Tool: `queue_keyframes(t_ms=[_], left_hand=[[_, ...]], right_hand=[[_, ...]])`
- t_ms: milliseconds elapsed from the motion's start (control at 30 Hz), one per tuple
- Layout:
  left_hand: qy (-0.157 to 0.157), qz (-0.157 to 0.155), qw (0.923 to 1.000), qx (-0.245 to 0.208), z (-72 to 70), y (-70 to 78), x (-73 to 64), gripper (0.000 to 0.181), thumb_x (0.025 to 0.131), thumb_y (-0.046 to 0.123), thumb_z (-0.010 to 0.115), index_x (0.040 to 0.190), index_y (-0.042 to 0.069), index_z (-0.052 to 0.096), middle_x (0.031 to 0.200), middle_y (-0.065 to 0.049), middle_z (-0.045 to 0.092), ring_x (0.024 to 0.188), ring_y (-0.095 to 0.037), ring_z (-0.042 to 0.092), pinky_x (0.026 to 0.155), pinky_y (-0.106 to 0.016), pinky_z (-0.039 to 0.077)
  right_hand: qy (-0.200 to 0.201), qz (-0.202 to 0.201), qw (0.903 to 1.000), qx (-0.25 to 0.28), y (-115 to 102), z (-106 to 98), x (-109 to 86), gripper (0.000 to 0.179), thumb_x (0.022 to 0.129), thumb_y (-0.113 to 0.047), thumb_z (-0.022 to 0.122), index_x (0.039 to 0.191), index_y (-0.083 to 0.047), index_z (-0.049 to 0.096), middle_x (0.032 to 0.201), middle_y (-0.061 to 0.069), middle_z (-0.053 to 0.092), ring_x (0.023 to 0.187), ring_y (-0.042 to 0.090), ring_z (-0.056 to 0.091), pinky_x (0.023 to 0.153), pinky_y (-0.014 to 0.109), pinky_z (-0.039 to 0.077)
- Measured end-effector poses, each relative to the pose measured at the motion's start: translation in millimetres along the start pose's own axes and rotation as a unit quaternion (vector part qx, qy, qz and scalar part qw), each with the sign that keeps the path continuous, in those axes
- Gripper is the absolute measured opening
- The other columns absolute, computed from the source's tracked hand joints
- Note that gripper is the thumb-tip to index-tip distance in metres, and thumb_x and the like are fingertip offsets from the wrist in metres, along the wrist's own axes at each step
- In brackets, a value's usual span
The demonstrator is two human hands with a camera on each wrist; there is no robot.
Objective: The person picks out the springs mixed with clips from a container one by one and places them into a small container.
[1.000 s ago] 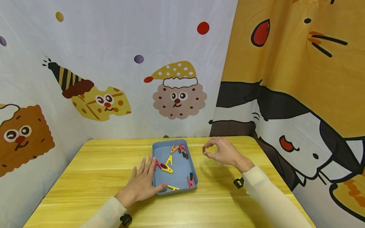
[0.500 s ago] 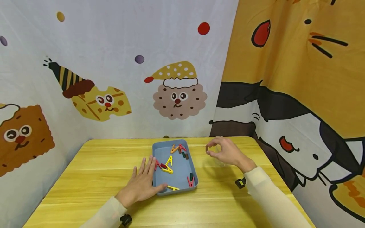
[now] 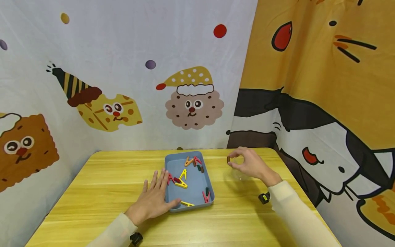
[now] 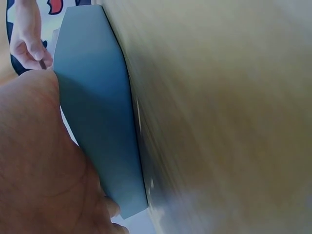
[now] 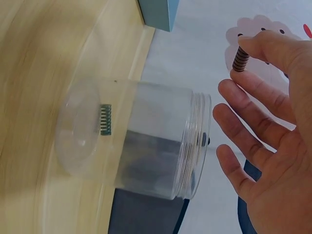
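My right hand (image 3: 251, 163) pinches a small brown coil spring (image 5: 240, 59) between thumb and index finger. The other fingers are spread, as the right wrist view shows. The spring is above and beside the mouth of a clear plastic jar (image 5: 156, 141) that stands without a lid on the table. Inside the jar sits a green coil spring (image 5: 106, 119). My left hand (image 3: 154, 200) rests with straight fingers along the left rim of a blue-grey tray (image 3: 192, 195). In the tray lie yellow clips (image 3: 181, 184), a pink clip (image 3: 206, 197), an orange clip (image 3: 188, 161) and several small springs (image 3: 202, 169).
The wooden table (image 3: 108, 185) holds the tray near its middle, with the jar to the tray's right. A patterned curtain (image 3: 123, 75) hangs behind the table's far edge and along the right side.
My right hand has moved slightly to the right with the brown spring, over the jar's side of the table. The left hand and the tray stay where they were.
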State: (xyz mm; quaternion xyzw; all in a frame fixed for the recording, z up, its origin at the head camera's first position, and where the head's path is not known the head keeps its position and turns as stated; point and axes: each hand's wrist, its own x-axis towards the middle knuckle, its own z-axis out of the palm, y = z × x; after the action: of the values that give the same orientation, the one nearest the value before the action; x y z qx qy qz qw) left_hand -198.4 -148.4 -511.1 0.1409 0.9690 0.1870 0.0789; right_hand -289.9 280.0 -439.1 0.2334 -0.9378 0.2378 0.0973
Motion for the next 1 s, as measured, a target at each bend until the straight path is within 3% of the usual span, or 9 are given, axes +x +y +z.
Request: queue_keyframes(t_ms=[700, 1000], left_hand=[[0.019, 0.016, 0.9987, 0.045, -4.8, 3.3, 0.0, 0.123, 0.105, 0.081, 0.067, 0.187, 0.003, 0.019, 0.198, -0.018, 0.009, 0.184, -0.05, 0.006, 0.14, -0.087, 0.011], [0.024, 0.017, 0.9983, 0.051, -2.8, 2.1, 1.4, 0.122, 0.104, 0.081, 0.068, 0.186, 0.003, 0.022, 0.198, -0.018, 0.011, 0.184, -0.05, 0.008, 0.14, -0.086, 0.013]], right_hand=[[0.012, 0.026, 0.9995, -0.011, 21.8, -11.7, -10.1, 0.024, 0.103, -0.029, 0.092, 0.124, -0.018, 0.088, 0.124, 0.005, 0.083, 0.12, 0.037, 0.077, 0.103, 0.061, 0.064], [0.012, 0.036, 0.9991, -0.019, 30.7, -16.3, -15.1, 0.022, 0.103, -0.029, 0.091, 0.125, -0.023, 0.089, 0.121, 0.001, 0.081, 0.121, 0.036, 0.076, 0.101, 0.06, 0.063]])
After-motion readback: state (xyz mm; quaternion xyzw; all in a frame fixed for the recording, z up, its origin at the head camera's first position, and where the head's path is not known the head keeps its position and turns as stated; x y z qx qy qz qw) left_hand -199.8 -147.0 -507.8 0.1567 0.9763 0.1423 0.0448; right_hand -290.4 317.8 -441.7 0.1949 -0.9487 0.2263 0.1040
